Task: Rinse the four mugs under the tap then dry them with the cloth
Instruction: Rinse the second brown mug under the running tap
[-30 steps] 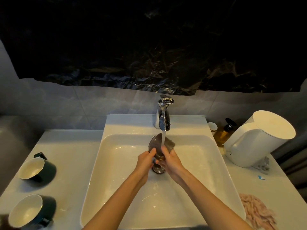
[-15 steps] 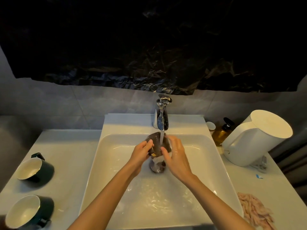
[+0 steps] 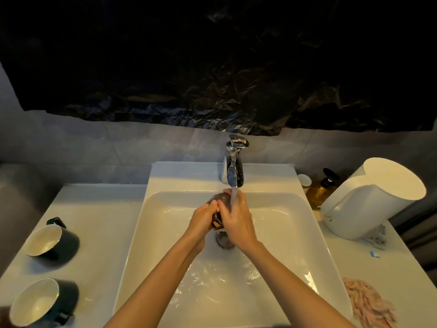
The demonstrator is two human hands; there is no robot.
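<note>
A dark mug (image 3: 218, 199) is held over the white sink (image 3: 165, 233), just below the chrome tap (image 3: 234, 169), whose water runs onto my right hand. My left hand (image 3: 203, 218) grips the mug from the left. My right hand (image 3: 236, 216) lies over its right side with the fingers wrapped round it, hiding most of the mug. Two dark green mugs with pale insides stand on the left counter, one farther back (image 3: 50, 240) and one at the front (image 3: 42, 301). A pink cloth (image 3: 369, 304) lies on the right counter near the front edge.
A white kettle (image 3: 371, 197) stands at the back right, with an amber pump bottle (image 3: 321, 188) and a small white jar (image 3: 304, 181) beside it. The drain (image 3: 224, 242) shows under my right wrist. Black plastic sheeting covers the wall above.
My right hand has closed over the mug's right side, where it was spread beside it half a second ago. Both hands and the mug have shifted slightly up toward the spout.
</note>
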